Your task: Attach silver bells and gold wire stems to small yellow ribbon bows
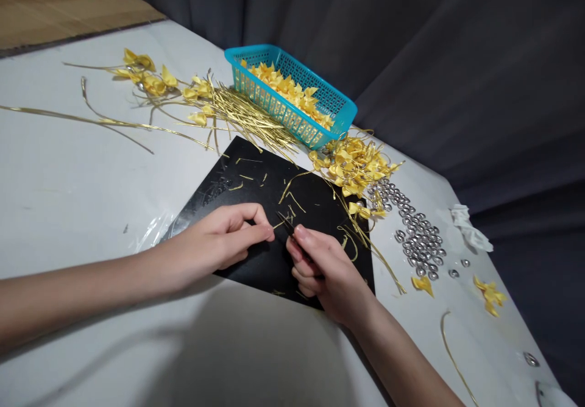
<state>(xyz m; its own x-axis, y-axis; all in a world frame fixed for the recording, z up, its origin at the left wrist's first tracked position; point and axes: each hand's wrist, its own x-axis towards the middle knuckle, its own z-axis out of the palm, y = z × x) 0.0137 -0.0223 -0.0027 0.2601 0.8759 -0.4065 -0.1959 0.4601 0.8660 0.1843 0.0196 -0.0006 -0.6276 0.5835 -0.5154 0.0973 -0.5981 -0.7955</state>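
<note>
On the left of the white counter (68, 175), we see yellow flowers (155, 84) that look joined to gold cords, so we think those are done or nearly done. Our left hand (237, 233) pinches a thin gold strand (278, 226) over the black mat (260, 273); this bit looks half done. Behind it lies a bundle of plain gold cords (251, 117), which looks unused. The blue basket (345, 117) has many yellow pieces (287, 87) and no cord that we can see, so lots seems left. Our right hand (322, 267) is closed around a thin dark tool (287, 223), with its tips by the strand; we can't tell if they touch. Next, a heap of corded flowers (356, 166) looks done. The silver beads (418, 236) lie loose.

Counting from the left: a handful of yellow flowers, two hands, one mat, one strand, too many plain cords to count, one basket, one tool, one heap, dozens of beads with three well apart, two lone yellow bits (423, 285), one white crumpled scrap (470, 230) and one stray cord (450, 346).
</note>
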